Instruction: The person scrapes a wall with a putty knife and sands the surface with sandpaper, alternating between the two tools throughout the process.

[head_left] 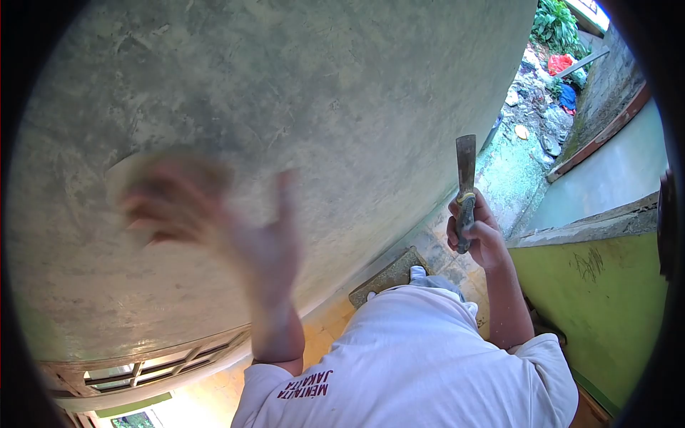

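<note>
My left hand (235, 221) is raised against or close to the grey plastered wall (342, 93), smeared by motion. Its thumb sticks out apart from the fingers. A brownish blur shows by the fingertips, and I cannot make out whether it is something held. On the other side, my right hand (489, 239) is wrapped round the dark handle of a putty knife (466, 164). The worn metal blade points up, away from my body, with a yellowish band where it meets the handle. The blade appears apart from the wall.
A rough-topped mat or slab (389, 277) lies by my feet at the wall's base. To the right stands a low green wall (592, 299) with a grey ledge. Rubble and litter (546, 114) lie outside at upper right. A wooden window frame (160, 367) is at lower left.
</note>
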A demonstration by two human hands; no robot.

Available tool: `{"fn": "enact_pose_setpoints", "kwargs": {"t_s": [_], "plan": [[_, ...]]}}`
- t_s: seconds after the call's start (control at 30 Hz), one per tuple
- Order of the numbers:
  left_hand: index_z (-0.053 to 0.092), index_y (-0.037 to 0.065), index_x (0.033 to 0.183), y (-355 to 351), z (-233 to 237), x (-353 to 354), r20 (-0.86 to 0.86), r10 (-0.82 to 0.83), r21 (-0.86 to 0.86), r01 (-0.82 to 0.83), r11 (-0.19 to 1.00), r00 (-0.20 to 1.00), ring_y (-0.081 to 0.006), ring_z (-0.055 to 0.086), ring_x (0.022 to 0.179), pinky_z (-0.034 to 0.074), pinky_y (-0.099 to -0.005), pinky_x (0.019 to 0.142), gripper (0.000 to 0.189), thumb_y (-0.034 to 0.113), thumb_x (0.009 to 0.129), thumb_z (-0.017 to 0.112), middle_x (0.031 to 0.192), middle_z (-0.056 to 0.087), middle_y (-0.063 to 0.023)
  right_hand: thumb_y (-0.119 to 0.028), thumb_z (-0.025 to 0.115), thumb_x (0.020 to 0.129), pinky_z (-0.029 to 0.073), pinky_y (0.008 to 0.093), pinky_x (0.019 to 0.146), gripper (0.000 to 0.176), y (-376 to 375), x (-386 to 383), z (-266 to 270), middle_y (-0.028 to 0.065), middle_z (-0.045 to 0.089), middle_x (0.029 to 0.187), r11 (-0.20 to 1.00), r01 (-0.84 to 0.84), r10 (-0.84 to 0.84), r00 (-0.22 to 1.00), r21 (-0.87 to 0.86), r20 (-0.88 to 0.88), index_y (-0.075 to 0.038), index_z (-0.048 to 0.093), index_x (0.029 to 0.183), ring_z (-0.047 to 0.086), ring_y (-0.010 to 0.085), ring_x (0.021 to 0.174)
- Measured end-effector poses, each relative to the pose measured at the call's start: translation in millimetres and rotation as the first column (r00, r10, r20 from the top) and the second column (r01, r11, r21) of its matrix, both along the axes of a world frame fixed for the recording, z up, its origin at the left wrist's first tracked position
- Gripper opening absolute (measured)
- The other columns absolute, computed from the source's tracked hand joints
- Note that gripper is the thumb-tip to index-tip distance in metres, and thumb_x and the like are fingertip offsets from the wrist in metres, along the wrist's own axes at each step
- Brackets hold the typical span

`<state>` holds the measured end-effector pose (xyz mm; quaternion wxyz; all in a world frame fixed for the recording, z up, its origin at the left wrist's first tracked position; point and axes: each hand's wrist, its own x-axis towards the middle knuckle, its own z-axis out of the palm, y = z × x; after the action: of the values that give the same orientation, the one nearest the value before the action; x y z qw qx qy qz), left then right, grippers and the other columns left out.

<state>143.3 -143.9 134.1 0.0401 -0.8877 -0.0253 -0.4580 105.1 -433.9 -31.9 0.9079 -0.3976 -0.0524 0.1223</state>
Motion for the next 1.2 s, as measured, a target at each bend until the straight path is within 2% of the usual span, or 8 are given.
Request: {"fn": "enact_pose_setpoints", "kwargs": {"t_s": [0.07, 0.13, 0.2, 0.33, 0.53, 0.6, 0.8, 1.2], "plan": [[0.004, 0.007, 0.147, -28, -70, 31, -0.105, -0.050, 0.141, 0.064, 0.988, 0.993, -0.0521, -0.013, 0.133, -0.008, -0.0768, 0.093, 0.100, 0.073, 0.080, 0.040, 0.147, -0.007, -0.0304, -0.015, 0.059, 0.081, 0.048, 0.0278, 0.052, 0.039, 3, 1, 6, 0.0050, 0.047, 0.089, 0.998, 0.056, -0.052, 0.987, 0.027, -0.155, -0.005, 0.041, 0.114, 0.058, 0.0161, 0.061], [0.013, 0.010, 0.147, -39, -155, 34, -0.343, -0.124, 0.153, 0.185, 0.971, 0.931, -0.0498, -0.005, 0.136, -0.004, -0.0780, 0.093, 0.085, 0.065, 0.086, 0.035, 0.151, 0.000, -0.0212, -0.014, 0.056, 0.083, 0.047, 0.0269, 0.051, 0.032, 7, 4, 6, 0.0047, 0.048, 0.085, 0.995, 0.057, -0.069, 0.984, -0.077, -0.167, -0.004, 0.044, 0.112, 0.057, 0.0146, 0.058], [0.019, 0.007, 0.145, -41, -216, 19, -0.403, -0.026, 0.387, 0.196, 0.901, 0.915, -0.0470, 0.000, 0.137, 0.003, -0.0773, 0.094, 0.086, 0.061, 0.084, 0.046, 0.151, 0.007, -0.0220, -0.014, 0.053, 0.085, 0.046, 0.0259, 0.049, 0.027, 7, 4, 3, 0.0044, 0.050, 0.082, 0.982, 0.059, -0.090, 0.981, -0.179, -0.173, -0.003, 0.047, 0.109, 0.056, 0.0131, 0.056], [0.027, 0.008, 0.143, -1, -283, -19, -0.614, -0.100, 0.168, 0.254, 0.953, 0.783, -0.0421, 0.005, 0.138, 0.006, -0.0720, 0.099, 0.078, 0.055, 0.085, 0.051, 0.149, 0.016, -0.0211, -0.008, 0.052, 0.083, 0.046, 0.0254, 0.051, 0.021, 16, 4, -17, 0.0040, 0.053, 0.076, 0.955, -0.085, 0.049, 0.990, -0.283, -0.135, -0.002, 0.051, 0.103, 0.055, 0.0124, 0.056], [0.014, 0.002, 0.145, 57, -270, -60, -0.405, -0.062, 0.075, 0.101, 0.992, 0.912, -0.0407, -0.010, 0.139, -0.006, -0.0619, 0.106, 0.089, 0.052, 0.084, 0.055, 0.152, -0.001, -0.0222, -0.007, 0.052, 0.087, 0.044, 0.0256, 0.051, 0.011, 60, 5, -33, 0.0044, 0.053, 0.073, 0.910, -0.236, 0.186, 0.967, -0.341, -0.172, -0.003, 0.049, 0.097, 0.054, 0.0117, 0.057], [0.002, 0.000, 0.145, 69, -248, -70, -0.343, -0.028, -0.037, 0.017, 0.999, 0.939, -0.0421, -0.016, 0.137, -0.009, -0.0610, 0.105, 0.096, 0.052, 0.084, 0.055, 0.150, -0.010, -0.0252, -0.018, 0.047, 0.095, 0.042, 0.0248, 0.049, 0.016, 76, 12, -20, 0.0018, 0.051, 0.067, 0.820, -0.299, 0.263, 0.954, -0.488, -0.144, -0.002, 0.049, 0.096, 0.050, 0.0097, 0.052], [-0.011, -0.001, 0.143, 108, -156, -74, -0.041, 0.176, -0.229, -0.181, 0.957, 0.984, -0.0418, -0.020, 0.136, -0.013, -0.0566, 0.106, 0.100, 0.050, 0.086, 0.052, 0.147, -0.019, -0.0272, -0.028, 0.042, 0.098, 0.039, 0.0230, 0.045, 0.028, 106, 31, -1, 0.0002, 0.046, 0.058, 0.856, -0.268, 0.285, 0.958, -0.443, -0.031, -0.002, 0.048, 0.089, 0.042, 0.0067, 0.045], [-0.013, -0.005, 0.141, 105, -137, -69, 0.026, 0.102, -0.231, -0.093, 0.968, 0.994, -0.0397, -0.021, 0.136, -0.015, -0.0518, 0.107, 0.099, 0.046, 0.088, 0.052, 0.147, -0.020, -0.0274, -0.032, 0.043, 0.098, 0.034, 0.0230, 0.037, 0.033, 120, 40, 24, -0.0020, 0.042, 0.051, 0.839, -0.247, 0.250, 0.966, -0.484, -0.060, -0.004, 0.047, 0.081, 0.037, 0.0059, 0.039]]}}
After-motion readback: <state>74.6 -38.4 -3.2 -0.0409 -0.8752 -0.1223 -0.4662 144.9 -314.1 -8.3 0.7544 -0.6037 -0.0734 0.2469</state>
